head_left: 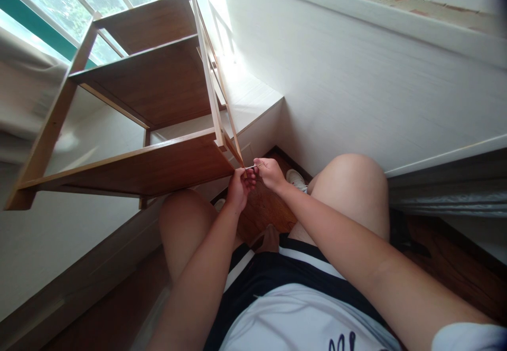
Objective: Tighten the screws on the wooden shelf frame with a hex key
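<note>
head view: tipped-over brown wooden shelf unit with three boards and pale side rails [158, 82], resting on a white window-side ledge [253, 103], long axis running from upper left down toward the lap. lowest board's near corner [233, 167] ending right at the knuckles, where the slim pale rail meets it.

left hand [238, 188] just below and touching that corner, fingers [249, 178] curled shut against the board's edge, bracing it. right hand [270, 172] just to the right of the corner, fingertips pinched narrow on a small thin metal piece [252, 167], probably a hex key or screw, too small to tell which. metal piece lying roughly level, its free end pointing left into the corner joint, so the joint sits straight left of the right fingertips and just above the left ones. both hands near-touching each other; the left is the closer one to the wood.

below: bare knees either side, dark shorts with white stripes [273, 274], white shirt, brown wooden floor [265, 211], a white shoe [296, 179] just beyond the right hand. white wall to the right, bright window [79, 8] behind the shelf unit.
</note>
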{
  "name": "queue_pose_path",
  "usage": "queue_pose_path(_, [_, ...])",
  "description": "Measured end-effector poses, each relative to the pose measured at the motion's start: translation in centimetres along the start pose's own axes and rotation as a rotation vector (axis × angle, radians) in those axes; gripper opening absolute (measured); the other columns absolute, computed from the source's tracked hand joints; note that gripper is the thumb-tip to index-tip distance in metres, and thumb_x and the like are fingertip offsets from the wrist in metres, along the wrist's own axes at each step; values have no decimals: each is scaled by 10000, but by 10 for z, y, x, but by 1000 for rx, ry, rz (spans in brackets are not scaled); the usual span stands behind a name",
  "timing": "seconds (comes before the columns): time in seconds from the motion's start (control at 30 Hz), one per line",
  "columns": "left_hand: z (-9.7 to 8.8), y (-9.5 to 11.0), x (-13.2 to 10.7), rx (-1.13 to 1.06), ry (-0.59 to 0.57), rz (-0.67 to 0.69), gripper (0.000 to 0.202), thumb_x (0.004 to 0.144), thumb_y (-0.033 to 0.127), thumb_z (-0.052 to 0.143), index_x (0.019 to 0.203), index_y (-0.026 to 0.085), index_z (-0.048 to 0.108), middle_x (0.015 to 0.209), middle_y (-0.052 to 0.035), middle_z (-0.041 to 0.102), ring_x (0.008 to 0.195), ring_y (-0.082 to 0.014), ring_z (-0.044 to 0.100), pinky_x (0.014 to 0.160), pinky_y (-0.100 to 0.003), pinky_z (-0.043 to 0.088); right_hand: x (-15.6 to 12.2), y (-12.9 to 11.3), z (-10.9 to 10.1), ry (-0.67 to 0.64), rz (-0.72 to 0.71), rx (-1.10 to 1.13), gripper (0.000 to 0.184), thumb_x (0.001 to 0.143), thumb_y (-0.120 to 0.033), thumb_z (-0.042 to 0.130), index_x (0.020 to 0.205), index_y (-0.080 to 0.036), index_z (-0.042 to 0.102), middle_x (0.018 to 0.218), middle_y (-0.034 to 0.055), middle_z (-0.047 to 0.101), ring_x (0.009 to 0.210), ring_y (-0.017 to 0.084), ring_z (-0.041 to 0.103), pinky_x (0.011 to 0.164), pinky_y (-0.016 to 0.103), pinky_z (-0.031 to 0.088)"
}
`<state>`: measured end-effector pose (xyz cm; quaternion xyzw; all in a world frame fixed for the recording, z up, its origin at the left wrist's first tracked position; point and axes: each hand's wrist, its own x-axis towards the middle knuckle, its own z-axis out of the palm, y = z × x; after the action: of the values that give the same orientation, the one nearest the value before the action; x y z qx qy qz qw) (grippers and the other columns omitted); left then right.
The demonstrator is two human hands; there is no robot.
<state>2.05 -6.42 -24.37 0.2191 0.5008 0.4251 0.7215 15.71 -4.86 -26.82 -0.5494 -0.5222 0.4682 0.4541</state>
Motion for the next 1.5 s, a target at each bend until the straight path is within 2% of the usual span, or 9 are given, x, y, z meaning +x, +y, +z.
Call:
queue_pose_path(0.3, [0, 1, 0, 2, -7, 1, 282, 793, 424, 564, 807, 160, 662, 714, -7, 631, 560, -96, 547, 518, -219, 411, 2, -7, -1, -12, 55, 34, 658, 867, -767, 455, 579, -181, 535, 497, -22, 479, 491, 107, 398, 530, 265, 306])
queue_pose_path(0.5, [-2, 0, 1, 11, -17, 0, 289, 788, 437, 559, 822, 167, 658, 726, -9, 631, 564, -101, 548, 528, -229, 411, 5, -13, -2, -47, 183, 66, 634, 863, -744, 481, 553, -192, 509, 420, -34, 428, 396, 88, 344, 451, 259, 281])
queue_pose_path(0.63, [-1, 1, 1, 20, -33, 6, 273, 781, 438, 565, 799, 175, 636, 709, -5, 621, 568, -107, 547, 533, -228, 407, 0, -22, 2, -124, 299, 103, 598, 930, -685, 397, 561, -218, 462, 358, -59, 346, 294, 86, 282, 355, 252, 257])
queue_pose_path(0.73, [0, 0, 0, 22, -41, 26, 246, 777, 429, 570, 760, 186, 603, 678, 4, 603, 571, -111, 542, 542, -228, 409, -6, -31, 5, -191, 335, 123, 570, 943, -637, 414, 553, -223, 443, 345, -64, 330, 269, 86, 269, 320, 248, 256])
queue_pose_path(0.87, [-1, -1, 0, 27, -18, 45, 249, 774, 425, 581, 798, 182, 628, 698, 6, 600, 575, -102, 536, 540, -222, 404, -2, -34, 0, -113, 305, 107, 527, 967, -600, 393, 602, -223, 439, 379, -73, 333, 293, 80, 267, 340, 241, 260])
queue_pose_path(1.0, [-2, -2, 1, 37, -4, 45, 262, 777, 427, 578, 823, 179, 649, 706, 5, 595, 580, -101, 541, 534, -218, 398, 7, -25, -7, -12, 224, 23, 538, 949, -628, 436, 635, -198, 517, 417, -61, 387, 373, 87, 329, 436, 244, 298])
queue_pose_path(1.17, [-1, -2, 3, 30, 4, 33, 262, 776, 433, 576, 808, 179, 634, 713, 0, 611, 566, -103, 540, 526, -224, 396, 3, -17, -5, 0, 114, -92, 493, 904, -604, 548, 644, -187, 583, 486, -27, 509, 501, 121, 460, 535, 258, 304])
queue_pose_path(1.3, [0, -1, 1, 15, 2, 29, 255, 779, 437, 581, 792, 184, 609, 702, 4, 606, 564, -105, 541, 530, -228, 402, 1, -18, -4, 15, 83, -154, 478, 928, -572, 524, 657, -187, 606, 500, -21, 527, 522, 130, 481, 557, 265, 297])
queue_pose_path(1.5, [0, -5, -4, -23, 44, 66, 267, 777, 436, 575, 873, 189, 610, 724, 20, 608, 555, -99, 536, 530, -229, 393, 0, -21, -3, 36, 81, -196, 511, 946, -578, 483, 662, -180, 632, 524, -3, 563, 536, 138, 500, 557, 272, 291])
